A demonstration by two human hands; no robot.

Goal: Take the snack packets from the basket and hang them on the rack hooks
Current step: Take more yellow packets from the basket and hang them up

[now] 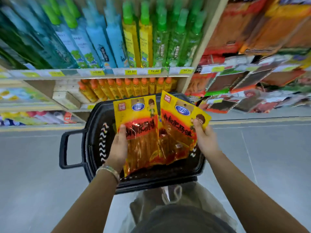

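Two yellow-and-red snack packets are held up above a black plastic basket (94, 132) on the floor. My left hand (118, 147) grips the left snack packet (139, 128) by its left edge, thumb on the front. My right hand (204, 138) grips the right snack packet (178, 125) by its right edge, thumb on the front too. The two packets overlap slightly in the middle. The rack (252, 76) with hanging snack packets stands at the upper right; its hooks are hidden behind the packets.
A shelf unit (101, 73) with tall blue, green and yellow bottles and small orange-capped bottles stands straight ahead behind the basket. The basket's handle (67, 148) sticks out to the left. Grey tiled floor (252, 157) lies on both sides.
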